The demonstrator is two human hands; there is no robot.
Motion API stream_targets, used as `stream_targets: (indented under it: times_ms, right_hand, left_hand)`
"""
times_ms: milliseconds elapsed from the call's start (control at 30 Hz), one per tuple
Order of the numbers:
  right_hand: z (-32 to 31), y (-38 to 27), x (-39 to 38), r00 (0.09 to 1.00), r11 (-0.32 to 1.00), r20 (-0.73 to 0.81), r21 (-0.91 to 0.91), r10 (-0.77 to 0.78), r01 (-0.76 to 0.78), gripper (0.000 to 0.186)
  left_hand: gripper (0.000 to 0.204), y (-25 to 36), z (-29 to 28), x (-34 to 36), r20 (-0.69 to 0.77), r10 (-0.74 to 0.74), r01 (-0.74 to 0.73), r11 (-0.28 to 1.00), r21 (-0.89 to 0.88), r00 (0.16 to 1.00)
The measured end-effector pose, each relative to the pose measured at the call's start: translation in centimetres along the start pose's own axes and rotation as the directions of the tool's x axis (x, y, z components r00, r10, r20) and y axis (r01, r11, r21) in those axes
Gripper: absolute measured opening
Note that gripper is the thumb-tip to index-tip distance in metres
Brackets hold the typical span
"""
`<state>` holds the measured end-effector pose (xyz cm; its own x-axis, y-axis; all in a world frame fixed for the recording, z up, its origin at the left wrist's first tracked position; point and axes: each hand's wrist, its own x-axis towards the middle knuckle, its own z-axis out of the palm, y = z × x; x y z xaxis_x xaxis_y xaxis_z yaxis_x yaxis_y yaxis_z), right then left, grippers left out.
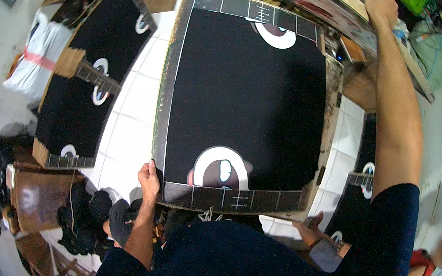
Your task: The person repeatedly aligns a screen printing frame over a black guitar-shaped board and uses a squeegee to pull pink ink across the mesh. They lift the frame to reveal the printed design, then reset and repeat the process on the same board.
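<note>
White floor tiles (132, 119) under a cluttered bench; left hand (150, 177) pinches the black printed sheet (250, 96) at its near left corner, apparently steadying it, right hand (381, 8) closed over a stained board (331, 9) beyond the far right corner.

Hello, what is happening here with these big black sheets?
A person in a dark blue top stands over a large black printed sheet lying flat on a stack. The left hand grips its near left corner. The right hand reaches far out to a paint-stained board beyond the sheet's far edge. A second stack of the same black sheets stands to the left on the white tiled floor. Another person is partly visible at lower right.
</note>
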<state>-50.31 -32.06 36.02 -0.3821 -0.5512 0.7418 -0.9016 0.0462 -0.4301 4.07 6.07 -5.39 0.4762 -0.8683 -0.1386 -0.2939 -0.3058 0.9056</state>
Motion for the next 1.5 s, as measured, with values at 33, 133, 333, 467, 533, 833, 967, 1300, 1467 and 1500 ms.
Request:
stream_targets:
  times_ms: [33, 133, 333, 467, 533, 833, 967, 1300, 1467, 1500]
  right_hand:
    - [-0.2, -0.2, -0.4, 1.0, 1.0, -0.003, -0.015, 0.012, -0.012, 0.026]
    - [-0.2, -0.4, -1.4, 1.0, 0.999, 0.004, -0.006, -0.031, 0.031, 0.025]
    - [0.1, 0.1, -1.5, 1.0, 0.999, -0.002, -0.05, -0.01, 0.01, 0.026]
    - [0.1, -0.1, -0.3, 0.993, 0.99, 0.054, -0.1, 0.102, -0.096, 0.03]
    - [-0.2, -0.4, 0.1, 0.992, 0.993, 0.074, -0.064, 0.102, -0.098, 0.031]
    - [-0.3, -1.3, 2.1, 0.995, 0.996, 0.066, -0.055, 0.077, -0.073, 0.03]
    - [-0.6, -1.7, 2.5, 0.997, 0.995, 0.059, -0.085, 0.058, -0.053, 0.032]
    - [-1.3, -2.5, 1.8, 0.997, 0.996, 0.039, -0.053, 0.07, -0.068, 0.033]
    - [-1.6, -0.9, -2.6, 1.0, 1.0, -0.015, 0.029, -0.009, 0.009, 0.023]
    - [-1.5, -0.5, -4.0, 1.0, 0.999, -0.024, 0.048, -0.006, 0.007, 0.022]
  left_hand:
    - [0.05, 0.2, 0.5, 0.3, 0.049, -0.058, 0.06, 0.997, -0.054, 0.997]
    - [0.048, 0.3, 2.5, 1.5, 0.151, -0.093, 0.092, 0.996, 0.007, 0.984]
    - [0.044, 1.1, 3.0, 1.2, 0.229, -0.075, 0.023, 0.975, 0.222, 0.97]
    - [0.066, 2.4, 0.8, 0.8, 0.378, 0.013, -0.171, 0.906, 0.388, 0.926]
    - [0.066, 2.9, 0.4, 1.1, 0.4, -0.013, -0.198, 0.854, 0.481, 0.916]
    - [0.068, 5.3, 1.6, 1.7, 0.425, 0.019, -0.257, 0.821, 0.51, 0.905]
    - [0.074, 5.9, 2.1, 2.7, 0.43, -0.024, -0.242, 0.799, 0.551, 0.902]
    - [0.088, 5.0, 3.4, 4.6, 0.383, -0.261, -0.085, 0.72, 0.688, 0.886]
    - [0.084, 8.9, 6.4, 5.5, 0.386, 0.067, -0.303, 0.746, 0.593, 0.92]
    - [0.084, 11.2, 7.9, 5.8, 0.377, 0.127, -0.339, 0.745, 0.575, 0.918]
